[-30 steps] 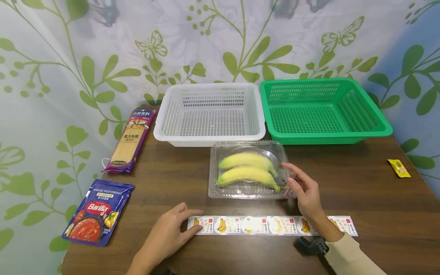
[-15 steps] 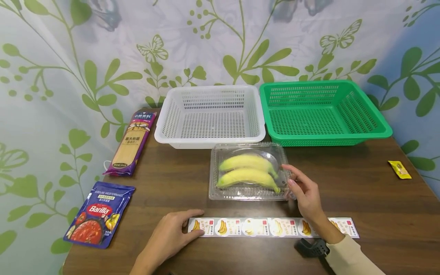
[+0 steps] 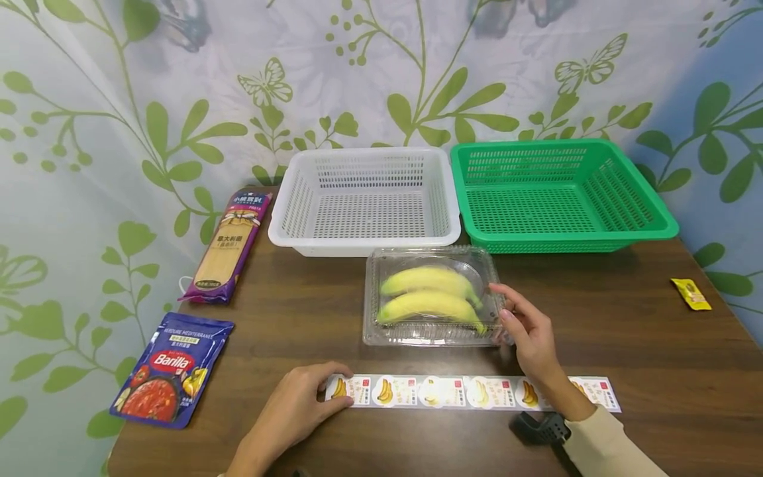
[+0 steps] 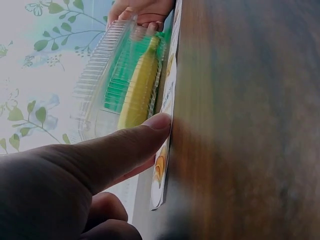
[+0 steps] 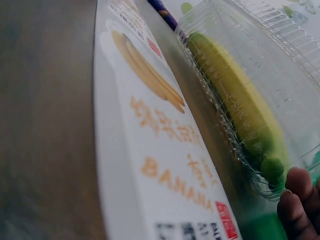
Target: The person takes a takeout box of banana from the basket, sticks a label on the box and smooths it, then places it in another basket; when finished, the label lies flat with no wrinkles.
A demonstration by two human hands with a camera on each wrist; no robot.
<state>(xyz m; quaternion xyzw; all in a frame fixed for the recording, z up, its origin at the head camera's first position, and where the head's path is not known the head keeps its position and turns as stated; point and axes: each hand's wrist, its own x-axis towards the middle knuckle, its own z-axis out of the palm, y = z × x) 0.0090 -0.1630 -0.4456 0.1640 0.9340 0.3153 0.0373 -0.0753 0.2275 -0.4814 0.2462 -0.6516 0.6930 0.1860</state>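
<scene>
A clear plastic clamshell box (image 3: 432, 334) with two bananas (image 3: 426, 307) in it lies on the table, its lid down over them. My right hand (image 3: 532, 338) holds the box's right edge between thumb and fingers. In front of the box runs a strip of banana stickers (image 3: 441, 392), laid flat. My left hand (image 3: 298, 401) is at the strip's left end, its thumb on the first sticker and its index finger at the far edge. In the left wrist view the thumb (image 4: 120, 150) presses on the strip. My right forearm crosses over part of the strip.
Behind the box stand a white basket (image 3: 366, 243) and a green basket (image 3: 572, 236), side by side. To the left lie a pasta pack (image 3: 225, 248) and a blue sauce pouch (image 3: 171, 371). A small yellow packet (image 3: 691, 293) is near the table's right edge.
My left index finger has drawn back from over the first sticker to the strip's corner. The right hand and the box stay in place.
</scene>
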